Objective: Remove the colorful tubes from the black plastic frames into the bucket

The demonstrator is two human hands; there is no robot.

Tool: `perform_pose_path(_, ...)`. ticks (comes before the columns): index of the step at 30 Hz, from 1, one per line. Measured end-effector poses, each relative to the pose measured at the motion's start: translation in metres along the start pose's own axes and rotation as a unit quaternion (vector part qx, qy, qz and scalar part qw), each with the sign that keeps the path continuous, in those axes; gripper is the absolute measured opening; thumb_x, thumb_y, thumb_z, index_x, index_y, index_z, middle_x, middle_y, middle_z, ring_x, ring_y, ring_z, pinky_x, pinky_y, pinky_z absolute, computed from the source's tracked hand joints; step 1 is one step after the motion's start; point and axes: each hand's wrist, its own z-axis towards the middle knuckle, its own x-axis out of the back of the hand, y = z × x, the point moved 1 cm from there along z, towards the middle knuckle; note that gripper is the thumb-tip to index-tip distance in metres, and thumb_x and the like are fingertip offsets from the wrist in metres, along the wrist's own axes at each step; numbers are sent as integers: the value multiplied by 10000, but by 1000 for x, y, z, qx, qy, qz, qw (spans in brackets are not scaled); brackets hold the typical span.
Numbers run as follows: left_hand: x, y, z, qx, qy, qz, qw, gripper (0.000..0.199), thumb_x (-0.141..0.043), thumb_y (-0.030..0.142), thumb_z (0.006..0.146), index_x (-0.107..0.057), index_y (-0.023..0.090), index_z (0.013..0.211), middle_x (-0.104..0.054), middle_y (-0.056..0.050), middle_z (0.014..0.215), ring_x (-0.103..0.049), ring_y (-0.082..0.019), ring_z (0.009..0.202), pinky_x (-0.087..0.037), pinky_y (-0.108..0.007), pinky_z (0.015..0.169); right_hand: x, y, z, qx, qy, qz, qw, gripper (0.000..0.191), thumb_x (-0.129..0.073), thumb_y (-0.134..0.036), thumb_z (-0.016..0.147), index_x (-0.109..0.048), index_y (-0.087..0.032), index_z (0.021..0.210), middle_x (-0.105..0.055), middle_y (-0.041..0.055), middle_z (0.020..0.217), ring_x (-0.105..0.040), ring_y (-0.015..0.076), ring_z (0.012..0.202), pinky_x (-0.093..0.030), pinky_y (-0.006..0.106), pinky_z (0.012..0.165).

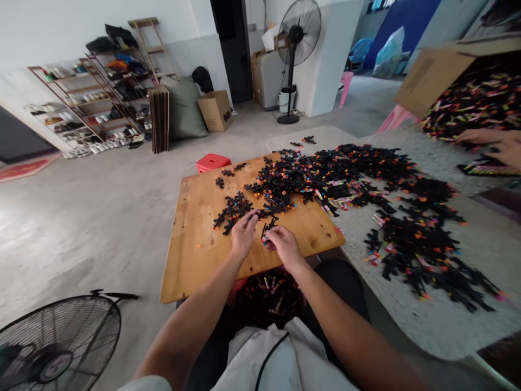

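Note:
My left hand (243,234) is closed in a pinch above the wooden board (195,239). What lies between its fingertips is too small to make out; black pieces are right beside them. My right hand (285,245) pinches a small black toy gun (268,224) with a colourful end, close to the board's near edge. Just beyond my left fingers lies a small group of black toy guns with orange tips (234,210). A larger heap of the same toys (285,176) spreads from the board onto the grey table at the right.
Another pile of toy guns (419,239) covers part of the grey table (407,320). A co-worker's hands (504,144) are by a cardboard box (431,76) full of colourful pieces. A red stool (213,162) stands behind the board; a floor fan (57,347) is at lower left.

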Motion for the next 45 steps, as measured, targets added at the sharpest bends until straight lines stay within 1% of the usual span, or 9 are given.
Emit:
perform_pose_path(2,9,-2,4,-42,17,47,998,365,-593,429,987,-748,178,1203,-766,-105,1219,-711,-229,1137,-543,-390,1048,14,5,7,-6,-1,-84,996,246,-678,-446,796,-664,-201,794,-729,46,771,-659,186,664,-502,265,542)
perform_pose_path(6,26,1,2,-227,-59,182,955,273,-538,348,1032,-732,181,1125,-757,-111,1201,-692,-222,1175,-536,-386,1057,40,5,17,62,40,-213,974,208,-711,-415,756,-702,-212,799,-727,55,889,-663,210,808,-528,292,663)
perform_pose_path(9,29,11,-6,-322,-146,255,900,233,-519,291,1047,-712,186,1123,-767,-91,1040,-727,-187,992,-573,-321,929,43,-3,11,75,24,-158,984,228,-685,-432,824,-707,-218,899,-726,39,872,-654,198,770,-521,285,651)
perform_pose_path(13,24,32,-8,-379,-214,329,838,262,-503,303,1059,-713,197,1175,-725,-72,936,-673,-180,864,-553,-313,837,37,-18,-7,85,-20,-82,993,272,-683,-460,883,-674,-211,993,-754,50,909,-689,206,835,-546,290,697)
perform_pose_path(17,19,46,-6,-395,-236,374,805,301,-498,368,1057,-718,212,1192,-662,-85,936,-594,-214,903,-521,-342,832,40,-27,-19,85,-73,-96,989,332,-707,-475,893,-718,-195,1071,-757,47,880,-697,197,833,-555,320,795)
perform_pose_path(20,20,50,-6,-387,-258,408,785,367,-468,455,1061,-711,206,1176,-634,-96,968,-560,-224,922,-500,-343,817,47,-28,-21,79,-41,-42,995,374,-758,-468,854,-746,-192,1106,-767,57,942,-697,194,850,-554,321,805)
perform_pose_path(23,20,52,-6,-385,-287,428,766,470,-438,574,1045,-707,206,1154,-631,-104,1013,-546,-230,946,-484,-350,826,48,-27,-22,77,26,49,995,336,-801,-431,805,-744,-197,1039,-746,30,878,-645,151,733,-531,278,682)
perform_pose_path(27,18,56,-7,-407,-297,428,750,484,-426,590,1044,-712,214,1152,-661,-100,1041,-543,-235,961,-458,-361,816,42,-22,-29,55,27,113,992,268,-761,-414,826,-681,-210,981,-668,-25,711,-545,118,547,-482,262,530)
perform_pose_path(45,13,54,-12,-422,-297,446,731,493,-387,576,1059,-725,220,1099,-663,-78,920,-537,-223,878,-398,-353,765,54,-7,-41,100,20,9,995,340,-712,-473,899,-754,-190,1083,-706,24,770,-621,152,596,-538,312,597)
